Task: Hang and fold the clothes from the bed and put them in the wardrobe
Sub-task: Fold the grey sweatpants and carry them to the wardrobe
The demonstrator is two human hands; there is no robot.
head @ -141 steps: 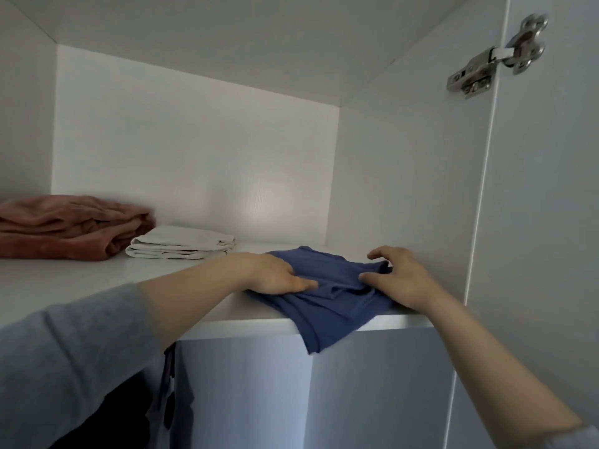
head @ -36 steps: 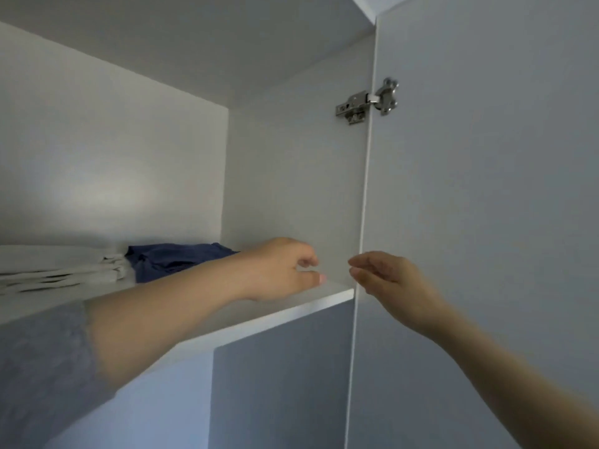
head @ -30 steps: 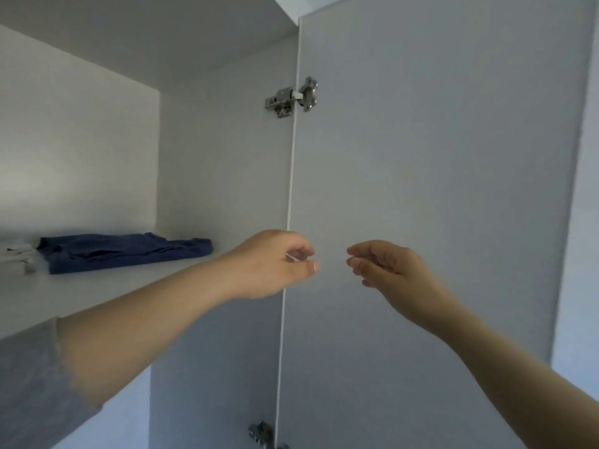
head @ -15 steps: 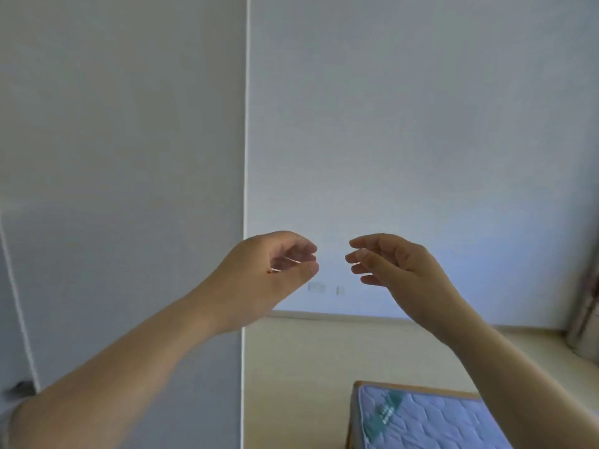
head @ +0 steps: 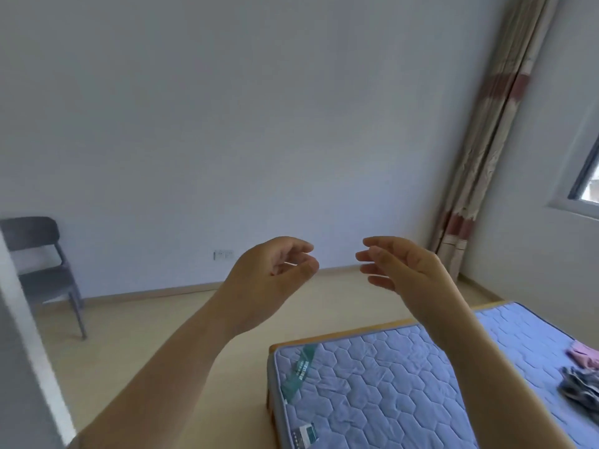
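Note:
Both hands are raised in front of me, empty. My left hand [head: 275, 270] has loosely curled fingers and holds nothing. My right hand [head: 405, 267] faces it, fingers relaxed, a short gap between them. Lower right lies the bed [head: 372, 384], a bare blue quilted mattress on a wooden frame. At its right edge lie a pink garment [head: 583, 355] and a dark grey crumpled garment [head: 580, 385], both partly cut off by the frame. The wardrobe's edge [head: 19, 319] shows as a blurred white strip at far left; its shelves are out of view.
A dark chair [head: 42, 267] stands against the white wall at left. Light wooden floor [head: 162, 319] runs between wardrobe and bed. A patterned curtain [head: 479, 157] hangs in the right corner beside a window [head: 586, 176]. A wall socket [head: 223, 254] sits low on the wall.
My view has swung right, away from the wardrobe shelf with the folded blue garment, to the room and bed. Both hands left the garment and stay raised and empty.

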